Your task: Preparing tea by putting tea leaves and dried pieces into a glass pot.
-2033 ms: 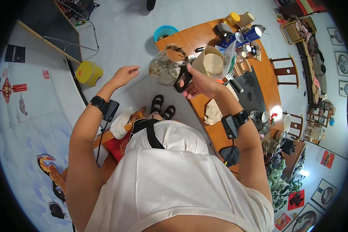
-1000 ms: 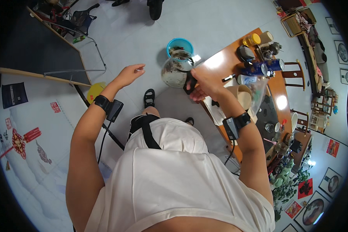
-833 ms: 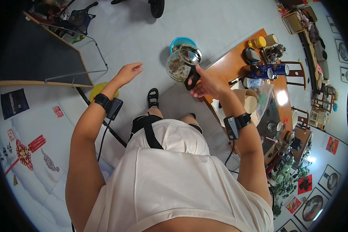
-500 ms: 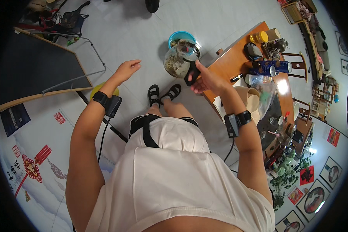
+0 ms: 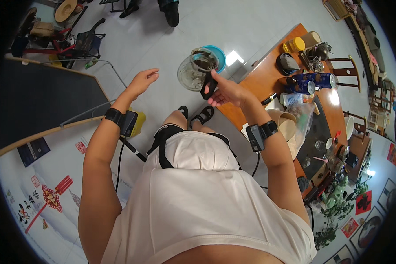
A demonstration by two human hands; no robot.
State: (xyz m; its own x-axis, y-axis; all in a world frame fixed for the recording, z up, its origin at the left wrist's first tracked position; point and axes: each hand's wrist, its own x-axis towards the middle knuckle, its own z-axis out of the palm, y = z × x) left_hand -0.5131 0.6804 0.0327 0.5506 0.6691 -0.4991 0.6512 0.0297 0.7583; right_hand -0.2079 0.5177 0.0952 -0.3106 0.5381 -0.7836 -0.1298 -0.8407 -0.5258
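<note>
My right hand (image 5: 226,91) is closed round the black handle of a clear glass pot (image 5: 190,72), holding it tilted over the floor. Through the glass the floor shows, with some dark bits near the rim. Behind the pot stands a light-blue bucket (image 5: 221,58), partly covered by it; its contents are mostly hidden. My left hand (image 5: 144,82) hangs free to the left of the pot, fingers stretched out and touching nothing.
On the right a wooden table (image 5: 246,82) bears blue cans (image 5: 304,86), a yellow-lidded jar (image 5: 293,45) and a plastic bag (image 5: 300,115). A dark board (image 5: 44,94) with a metal frame stands left. A person's shoe (image 5: 172,15) shows at the top.
The glass pot has shifted left relative to the bucket, and less dark residue shows through its side. My feet have moved, and the whole view has shifted slightly. My left hand stays outstretched.
</note>
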